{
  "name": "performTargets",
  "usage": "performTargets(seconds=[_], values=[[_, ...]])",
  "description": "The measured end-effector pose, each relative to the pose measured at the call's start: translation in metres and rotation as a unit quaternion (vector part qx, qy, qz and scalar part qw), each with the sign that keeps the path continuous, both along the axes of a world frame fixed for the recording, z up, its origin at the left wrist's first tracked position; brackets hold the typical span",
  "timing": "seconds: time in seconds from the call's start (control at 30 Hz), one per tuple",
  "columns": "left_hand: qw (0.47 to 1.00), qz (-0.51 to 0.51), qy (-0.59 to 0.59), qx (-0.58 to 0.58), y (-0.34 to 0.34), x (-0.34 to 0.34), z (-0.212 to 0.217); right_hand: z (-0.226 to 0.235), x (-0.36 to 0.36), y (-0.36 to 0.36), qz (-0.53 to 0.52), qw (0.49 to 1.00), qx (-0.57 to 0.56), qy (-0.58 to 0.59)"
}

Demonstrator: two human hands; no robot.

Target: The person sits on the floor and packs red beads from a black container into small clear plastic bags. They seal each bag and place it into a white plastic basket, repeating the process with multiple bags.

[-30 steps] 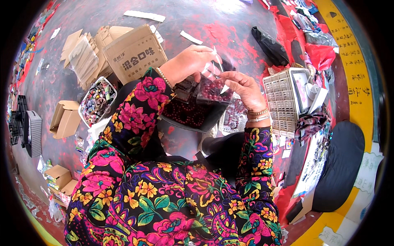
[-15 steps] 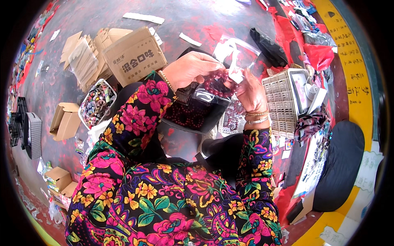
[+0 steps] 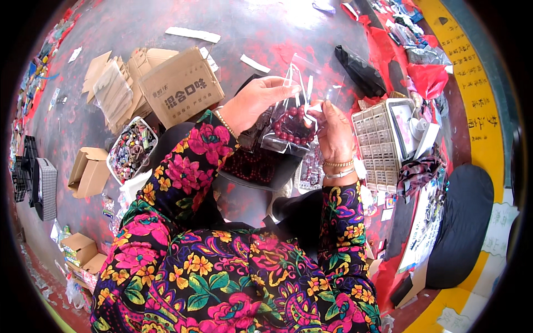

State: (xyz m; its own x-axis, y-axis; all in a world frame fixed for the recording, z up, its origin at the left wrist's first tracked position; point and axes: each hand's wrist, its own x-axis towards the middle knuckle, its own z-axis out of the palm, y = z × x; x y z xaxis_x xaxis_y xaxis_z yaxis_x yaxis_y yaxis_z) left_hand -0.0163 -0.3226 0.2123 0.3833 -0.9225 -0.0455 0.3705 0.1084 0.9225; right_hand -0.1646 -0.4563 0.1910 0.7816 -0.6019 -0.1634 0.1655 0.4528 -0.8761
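A bracelet of dark red round beads [image 3: 290, 135] hangs between my hands, inside or just behind the shiny clear plastic bag [image 3: 307, 65]; glare hides which. My left hand [image 3: 252, 105] pinches a thin white cord [image 3: 296, 75] at the upper left of the bag. On the right side, my right hand [image 3: 336, 133] has thumb and fingers pressed together on the bag's edge, close to white cord ends. Beneath them, a black bin [image 3: 252, 178] between my legs contains more dark red beaded strings [image 3: 250, 165].
To the left are a cardboard box [image 3: 180, 86], flattened cardboard [image 3: 111, 91] and a white basket of small colourful items [image 3: 133, 147]. At the right stand a cream plastic crate [image 3: 377, 147] and a long black cushion-like object [image 3: 462, 222]. A small white basket [image 3: 310, 175] sits beside the bin.
The beaded bracelet has dropped lower from between my fingers, with clear plastic now around or before it. My left fingers have moved from near the beads to the white cord.
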Motion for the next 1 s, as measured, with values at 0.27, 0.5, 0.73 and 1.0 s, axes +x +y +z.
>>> performTargets(seconds=[0.27, 0.5, 0.73, 1.0], values=[[0.987, 0.039, 0.135, -0.075, -0.004, -0.002, -0.009, -0.002, 0.0, 0.013, 0.046, 0.998, 0.022, -0.024], [0.987, 0.052, 0.135, -0.076, 0.0, -0.005, -0.001, -0.007, -0.001, 0.009, 0.071, 0.996, 0.045, -0.035], [0.998, 0.039, 0.046, -0.016, -0.001, -0.011, -0.005, 0.029, 0.005, 0.025, -0.255, 0.666, -0.699, 0.047], [0.952, 0.009, -0.304, -0.033, -0.01, -0.027, -0.024, 0.025, 0.013, 0.026, -0.187, 0.597, -0.78, 0.006]])
